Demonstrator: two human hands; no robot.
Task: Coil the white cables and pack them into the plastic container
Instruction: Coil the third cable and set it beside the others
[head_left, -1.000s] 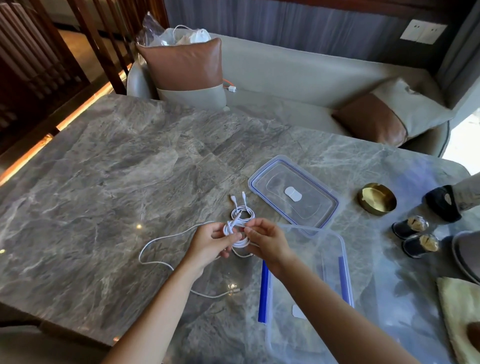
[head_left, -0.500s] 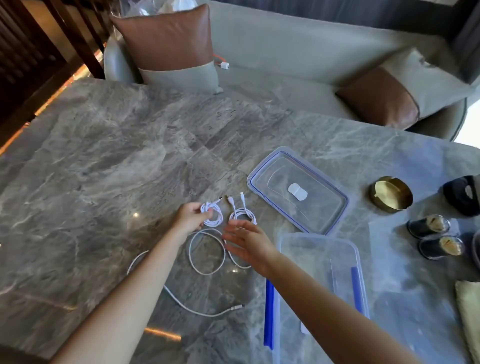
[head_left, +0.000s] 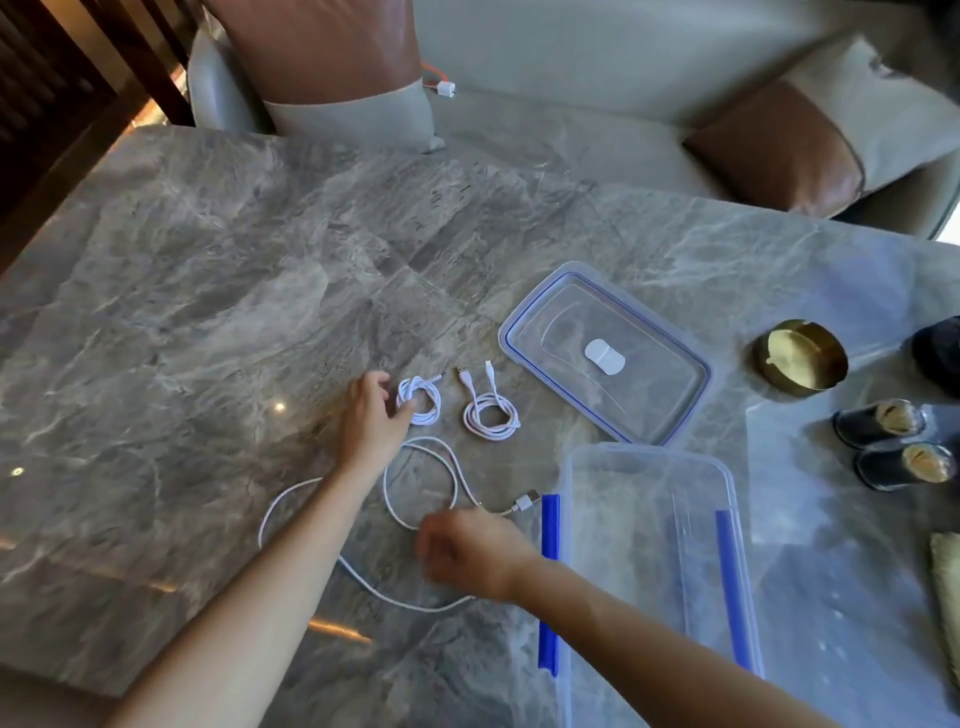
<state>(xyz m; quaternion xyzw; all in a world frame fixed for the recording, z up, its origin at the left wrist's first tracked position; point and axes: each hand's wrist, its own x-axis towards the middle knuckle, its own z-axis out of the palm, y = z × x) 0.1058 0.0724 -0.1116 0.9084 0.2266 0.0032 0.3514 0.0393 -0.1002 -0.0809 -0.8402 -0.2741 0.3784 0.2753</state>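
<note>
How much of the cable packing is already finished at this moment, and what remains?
Done: two cables are coiled on the table, the left coil and the right coil. In hand: the left hand touches the left coil; the right hand, blurred, is over the loose cable, not yet coiled. Left: coil it and pack all three into the plastic container, which looks empty.

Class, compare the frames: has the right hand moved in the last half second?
Yes. The right hand has drawn back toward the person, away from the lid, now beside the container's blue clip.
</note>
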